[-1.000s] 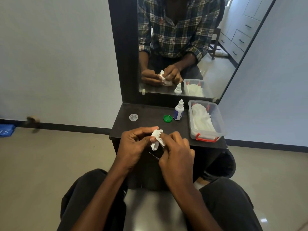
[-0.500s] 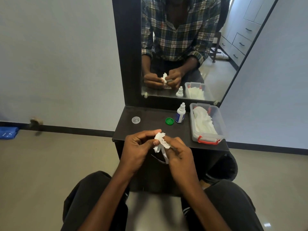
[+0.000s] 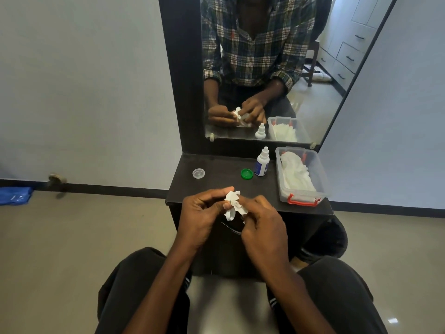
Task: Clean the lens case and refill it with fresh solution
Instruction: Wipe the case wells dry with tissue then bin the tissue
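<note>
Two hands meet over the near edge of a dark shelf [image 3: 216, 169], with a crumpled white tissue [image 3: 233, 201] pinched between them. The left hand [image 3: 202, 215] has its fingers curled, thumb and forefinger gripping the tissue at its upper left. The right hand [image 3: 262, 222] closes round the lower right part of the tissue, its fingers curled in under it. A small white piece, the lens case [image 3: 230, 214], shows just below the tissue between the two thumbs; most of it is hidden by tissue and fingers, so which hand bears it cannot be told from above. In the mirror [image 3: 265, 68] the reflected hands hold the same white bundle, with a pale rounded part peeping out.

On the shelf beyond the hands lie a clear cap [image 3: 198, 173] to the left and a green cap [image 3: 246, 174] nearer the middle, well apart from each other. Just beside the green cap, to its right, a white dropper bottle [image 3: 262, 163] with a blue label stands upright. Right of the bottle sits a clear plastic box [image 3: 320, 174] with red clips, white tissues lying inside it. A blue cloth [image 3: 14, 195] lies on the floor at far left.
</note>
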